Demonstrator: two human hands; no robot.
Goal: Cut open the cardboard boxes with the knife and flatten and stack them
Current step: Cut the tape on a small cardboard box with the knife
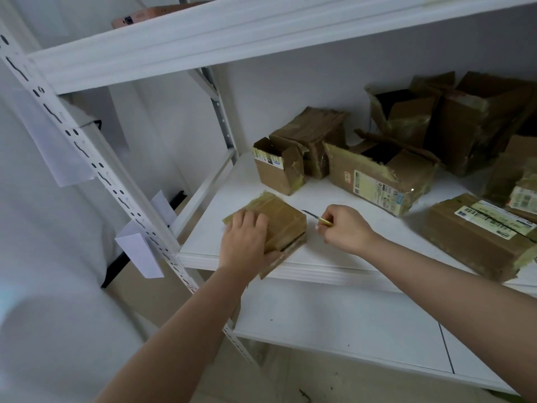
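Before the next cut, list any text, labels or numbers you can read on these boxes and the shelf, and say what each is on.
No text reads clearly enough to quote.
Shipping label on the long box: print and a small red mark, too blurred.
Barcode label on the right front box: bars visible, digits unreadable.
Label at the right edge: too blurred.
Strip on the small open box: a blue mark, unreadable.
Paper tags on the shelf post: show no writing.

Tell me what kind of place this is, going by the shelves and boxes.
Probably a storage or stock room. White slotted metal shelving fills the view, its shelf holds worn, taped cardboard boxes with shipping labels, and paper tags hang on the upright.
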